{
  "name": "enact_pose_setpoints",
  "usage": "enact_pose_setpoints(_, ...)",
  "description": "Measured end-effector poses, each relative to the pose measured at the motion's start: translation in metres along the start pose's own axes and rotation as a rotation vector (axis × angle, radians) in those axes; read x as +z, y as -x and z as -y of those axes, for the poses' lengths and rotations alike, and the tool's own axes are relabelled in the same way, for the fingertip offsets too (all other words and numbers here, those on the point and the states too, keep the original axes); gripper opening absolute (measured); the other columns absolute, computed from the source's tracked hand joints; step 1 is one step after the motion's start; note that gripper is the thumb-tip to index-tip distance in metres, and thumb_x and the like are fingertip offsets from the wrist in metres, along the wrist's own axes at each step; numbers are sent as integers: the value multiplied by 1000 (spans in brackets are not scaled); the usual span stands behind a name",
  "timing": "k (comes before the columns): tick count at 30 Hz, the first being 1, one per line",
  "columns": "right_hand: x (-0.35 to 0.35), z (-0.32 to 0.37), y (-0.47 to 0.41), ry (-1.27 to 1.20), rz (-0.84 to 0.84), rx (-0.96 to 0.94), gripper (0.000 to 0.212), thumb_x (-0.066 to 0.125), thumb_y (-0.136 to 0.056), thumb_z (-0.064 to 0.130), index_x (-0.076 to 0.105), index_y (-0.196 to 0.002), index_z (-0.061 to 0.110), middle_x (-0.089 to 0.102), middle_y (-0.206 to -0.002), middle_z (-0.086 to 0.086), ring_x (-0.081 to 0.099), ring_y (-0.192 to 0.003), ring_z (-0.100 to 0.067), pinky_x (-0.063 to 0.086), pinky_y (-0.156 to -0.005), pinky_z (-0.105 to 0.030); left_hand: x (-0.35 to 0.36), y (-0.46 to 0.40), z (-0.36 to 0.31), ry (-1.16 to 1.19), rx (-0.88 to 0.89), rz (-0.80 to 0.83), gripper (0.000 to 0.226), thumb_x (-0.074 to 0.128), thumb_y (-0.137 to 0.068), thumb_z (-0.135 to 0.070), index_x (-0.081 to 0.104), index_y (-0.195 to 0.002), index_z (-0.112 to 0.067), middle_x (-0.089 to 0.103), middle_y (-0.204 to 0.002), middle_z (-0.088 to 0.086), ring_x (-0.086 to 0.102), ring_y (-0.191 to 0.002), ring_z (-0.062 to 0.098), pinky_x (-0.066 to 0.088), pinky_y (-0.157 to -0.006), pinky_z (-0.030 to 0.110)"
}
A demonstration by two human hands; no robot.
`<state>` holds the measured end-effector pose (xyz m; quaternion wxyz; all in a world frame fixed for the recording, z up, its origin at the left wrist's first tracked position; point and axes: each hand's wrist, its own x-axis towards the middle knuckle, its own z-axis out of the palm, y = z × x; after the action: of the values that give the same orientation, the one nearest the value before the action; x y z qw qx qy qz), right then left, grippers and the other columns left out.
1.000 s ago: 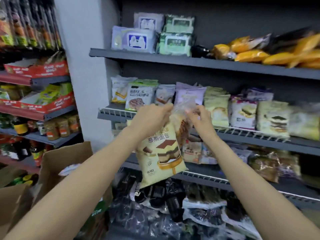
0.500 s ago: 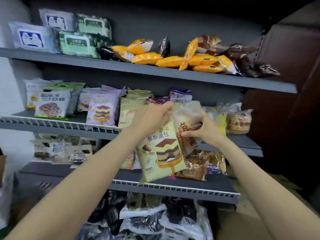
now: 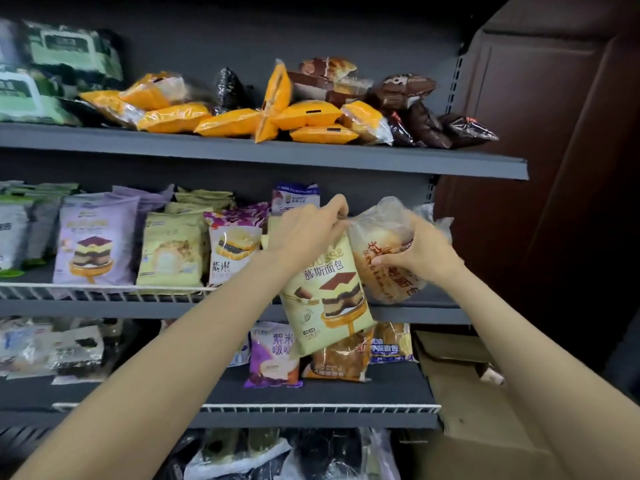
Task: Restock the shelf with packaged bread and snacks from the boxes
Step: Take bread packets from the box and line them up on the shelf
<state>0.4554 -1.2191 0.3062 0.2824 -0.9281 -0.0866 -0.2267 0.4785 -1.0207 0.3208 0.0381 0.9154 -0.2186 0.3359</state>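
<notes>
Left hand: my left hand [image 3: 306, 232] pinches the top edge of a pale yellow mousse bread pack [image 3: 327, 296], which hangs down in front of the middle shelf [image 3: 138, 308], its lower end reaching past the shelf edge.

Right hand: my right hand [image 3: 420, 252] grips a clear bag of bread with red lettering [image 3: 384, 268], fingers curled into the plastic; the bag sits at the right end of the middle shelf, just beside the mousse pack and touching it.

Middle shelf: a purple layered-cake pack [image 3: 95, 237], a pale yellow toast pack [image 3: 171, 249] and a purple rice bread pack [image 3: 235, 242] stand upright in a row behind the white wire rail [image 3: 104, 289].

Top shelf: orange packs [image 3: 308, 114] lie piled loosely with dark brown packs [image 3: 426, 124] to their right; green-and-white packs [image 3: 52, 74] are stacked at the far left.

Lower shelf: a purple pack [image 3: 273, 355] and a brown bread pack [image 3: 341, 358] stand below the hanging mousse pack; what lies at the far left is too blurred for me to name.

Box: a cardboard box [image 3: 460, 379] sits to the right of the lower shelf, flaps open.
</notes>
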Motion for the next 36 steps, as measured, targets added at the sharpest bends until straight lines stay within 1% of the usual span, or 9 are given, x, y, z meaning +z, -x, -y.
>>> enact_pose_setpoints(4,-20,-31,-19,436,43,-24,65,78,-68,45,46,-117,18,66,-105,-6,60,-101,-31,43,-86,-39,15,-25,-16,-171,84,44,38,32,-99,-48,47,-114,-16,48,-66,-1,59,-67,27,35,-54,31)
enact_pose_setpoints(11,-27,-82,-64,892,256,-44,61,69,-79,22,44,-134,19,60,-125,-9,53,-120,-28,27,-110,-48,44,-52,-42,-326,255,27,50,28,-94,-58,41,-117,-15,69,-79,2,65,-67,23,29,-43,27)
enact_pose_setpoints(16,-6,-104,-81,843,467,-35,36,63,-81,10,59,-117,15,61,-121,-10,55,-114,-32,44,-92,-43,50,-63,-56,-354,227,48,51,26,-95,-56,42,-121,-14,69,-82,1,66,-69,23,34,-47,27)
enact_pose_setpoints(20,9,-122,-82,652,553,-33,54,56,-87,25,38,-138,19,35,-146,-15,29,-137,-34,24,-112,-48,49,-63,-71,-388,177,48,47,25,-99,-52,41,-121,-14,66,-78,1,64,-68,23,41,-51,30)
enact_pose_setpoints(22,12,-131,-83,443,526,-4,67,53,-87,37,25,-145,20,24,-153,-14,19,-142,-34,15,-117,-48,47,-60,-76,-411,152,44,46,23,-100,-50,41,-122,-14,58,-69,-3,59,-61,20,37,-47,28)
enact_pose_setpoints(25,10,-134,-79,97,333,46,53,52,-91,38,41,-135,11,43,-139,-15,39,-130,-33,34,-102,-37,44,-57,-81,-429,110,48,45,23,-100,-49,39,-126,-15,52,-65,-3,57,-57,19,29,-41,25)
enact_pose_setpoints(27,10,-133,-71,195,187,-3,35,53,-93,22,51,-124,5,49,-130,-17,46,-120,-34,40,-92,-34,42,-56,-83,-448,94,55,45,24,-100,-48,40,-126,-15,51,-63,-4,57,-56,19,28,-40,24)
enact_pose_setpoints(31,9,-119,-58,677,142,-110,35,47,-91,8,57,-125,7,42,-139,-15,34,-131,-33,33,-103,-39,38,-53,-85,-507,96,42,42,23,-101,-46,41,-123,-14,46,-61,-4,52,-54,19,28,-40,25)
enact_pose_setpoints(36,-1,-102,-63,608,307,-69,40,42,-89,2,52,-127,5,53,-132,-18,47,-125,-34,40,-99,-40,37,-51,-88,-546,86,51,42,22,-102,-45,41,-124,-14,46,-62,-3,45,-51,18,23,-39,24)
